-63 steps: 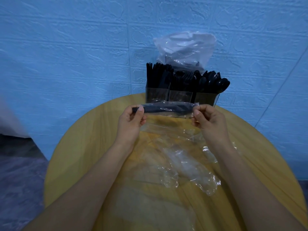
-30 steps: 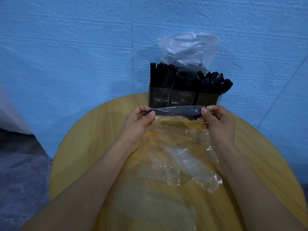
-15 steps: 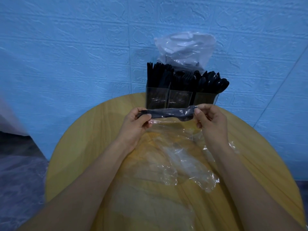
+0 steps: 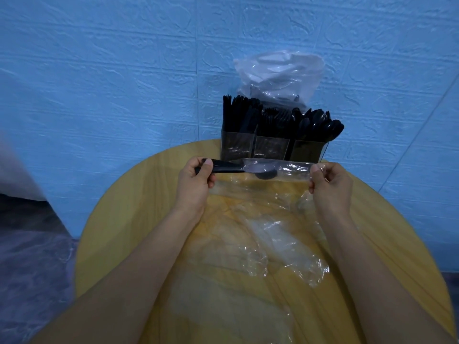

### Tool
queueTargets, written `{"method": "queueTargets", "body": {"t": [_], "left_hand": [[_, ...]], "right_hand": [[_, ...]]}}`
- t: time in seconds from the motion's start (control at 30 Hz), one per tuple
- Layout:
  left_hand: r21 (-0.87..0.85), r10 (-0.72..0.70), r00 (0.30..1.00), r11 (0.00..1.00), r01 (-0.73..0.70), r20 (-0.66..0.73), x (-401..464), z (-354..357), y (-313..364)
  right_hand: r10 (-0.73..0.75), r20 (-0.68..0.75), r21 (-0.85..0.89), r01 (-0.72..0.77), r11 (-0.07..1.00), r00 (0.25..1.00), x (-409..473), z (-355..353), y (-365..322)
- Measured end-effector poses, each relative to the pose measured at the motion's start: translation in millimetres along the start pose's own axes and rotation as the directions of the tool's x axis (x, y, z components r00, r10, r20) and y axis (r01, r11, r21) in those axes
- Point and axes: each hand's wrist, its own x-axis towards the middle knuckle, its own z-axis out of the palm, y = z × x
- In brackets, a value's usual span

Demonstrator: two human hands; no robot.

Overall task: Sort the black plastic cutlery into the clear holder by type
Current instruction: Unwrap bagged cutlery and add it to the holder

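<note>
A black plastic spoon point(image 4: 233, 168) lies level above the table, its handle pinched in my left hand point(image 4: 196, 184). Its bowl still sits inside a clear wrapper point(image 4: 285, 168), and my right hand point(image 4: 329, 186) pinches that wrapper's far end. Behind them stands the clear holder point(image 4: 273, 148) with three compartments: knives on the left, forks in the middle, spoons on the right, all black and upright.
A round yellow wooden table point(image 4: 119, 219) carries several empty clear wrappers point(image 4: 273, 244) between my forearms. A clear plastic bag point(image 4: 280, 75) stands behind the holder against the blue wall. The floor lies low at the left.
My hands have drawn apart. The wrapper has slid rightward off the spoon, baring the handle in my left hand; before, the spoon was fully wrapped.
</note>
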Motion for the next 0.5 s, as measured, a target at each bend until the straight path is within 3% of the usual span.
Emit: {"method": "queueTargets", "body": {"t": [0.3,0.5], "left_hand": [[-0.036,0.015,0.974,0.999,-0.024,-0.227,23.5,5.2,42.6],[-0.043,0.051,0.984,0.997,-0.059,-0.168,17.1,29.6,64.5]], "right_hand": [[0.028,-0.212,-0.157,-0.062,0.986,0.977,24.6,-12.3,-4.0],[0.096,0.011,-0.270,-0.089,0.959,0.995,14.8,-9.9,-19.6]]}}
